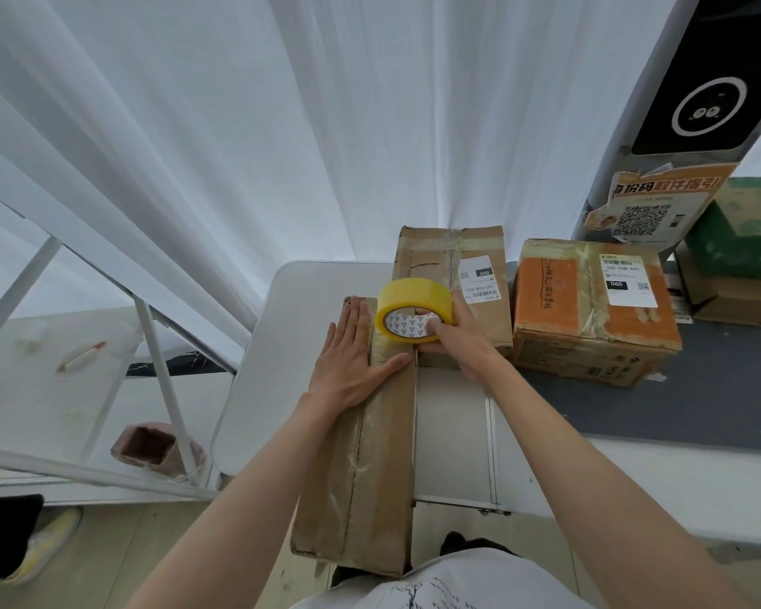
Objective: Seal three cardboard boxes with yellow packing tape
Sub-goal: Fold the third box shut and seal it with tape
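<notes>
A long brown cardboard box [370, 476] lies lengthwise on the white table [273, 367], its near end over the table's front edge. My left hand [352, 362] presses flat on its far top, fingers straight. My right hand [453, 331] grips the yellow tape roll [414, 309] at the box's far end, thumb on the core. A strip of tape runs along the box's top seam. Behind the roll lies a second brown box [453, 257] with a white label. To the right sits an orange-printed box [589, 309].
White curtains hang behind the table. A dark grey mat [699, 397] covers the table's right part. A pillar with a black screen [704, 81] and a QR poster stands at the back right, with more cartons [739, 257] beside it. A metal rack [106, 345] stands on the left.
</notes>
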